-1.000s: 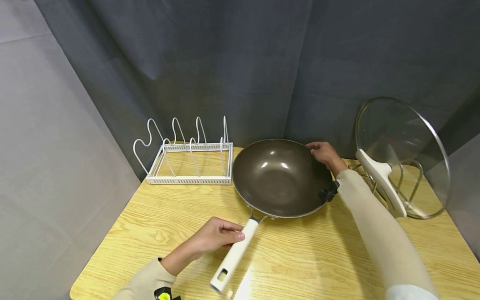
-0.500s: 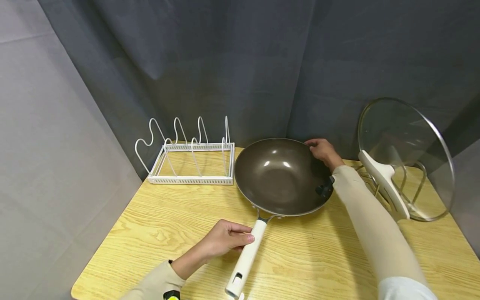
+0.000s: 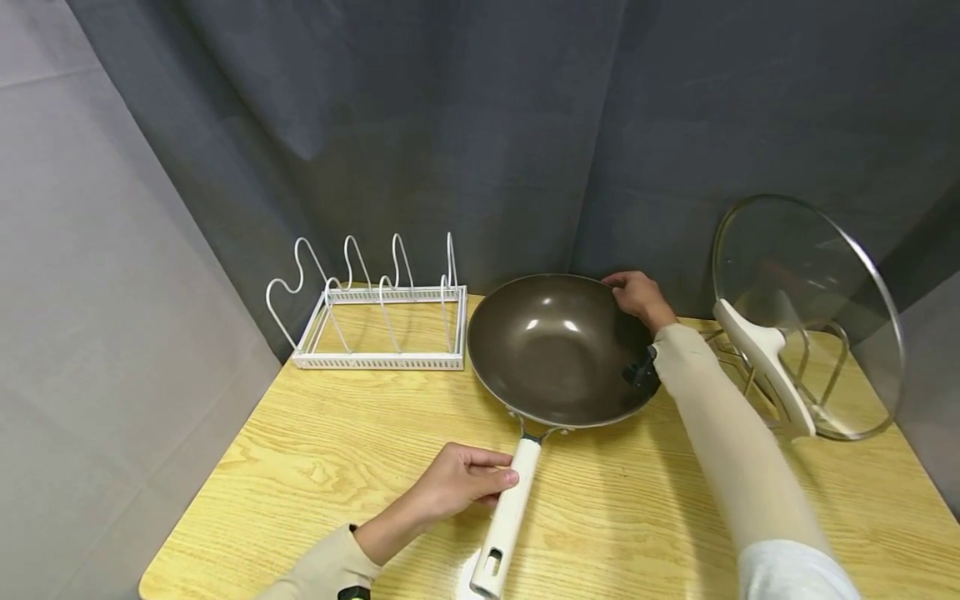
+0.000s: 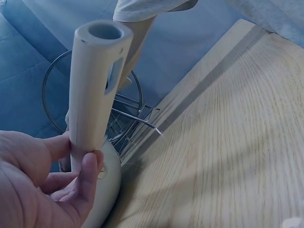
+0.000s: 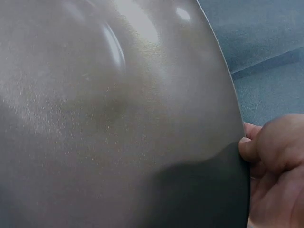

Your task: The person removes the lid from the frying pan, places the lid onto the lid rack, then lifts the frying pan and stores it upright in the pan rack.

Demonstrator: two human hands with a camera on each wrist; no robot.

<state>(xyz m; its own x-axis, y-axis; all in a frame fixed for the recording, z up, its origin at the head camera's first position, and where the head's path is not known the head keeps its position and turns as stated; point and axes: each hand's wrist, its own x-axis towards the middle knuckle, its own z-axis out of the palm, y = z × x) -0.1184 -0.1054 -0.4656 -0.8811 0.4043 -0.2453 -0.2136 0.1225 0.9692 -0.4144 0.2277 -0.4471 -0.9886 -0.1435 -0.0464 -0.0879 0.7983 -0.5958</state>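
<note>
A dark brown wok with a cream handle is at the middle of the table, its handle pointing toward me. My left hand pinches that handle between thumb and fingers, near its upper half; the left wrist view shows the grip from the handle's end. At the wok's far right rim, my right hand holds the edge. In the right wrist view the thumb of my right hand lies on the rim, with the other fingers partly hidden behind it.
Left of the wok stands a white wire rack with upright loops. On the right, a glass lid with a cream handle leans in a metal wire stand. A dark curtain hangs behind the wooden table.
The wok's handle end has swung to the right, with my left hand moving along. My right hand has shifted slightly left and back with the rim.
</note>
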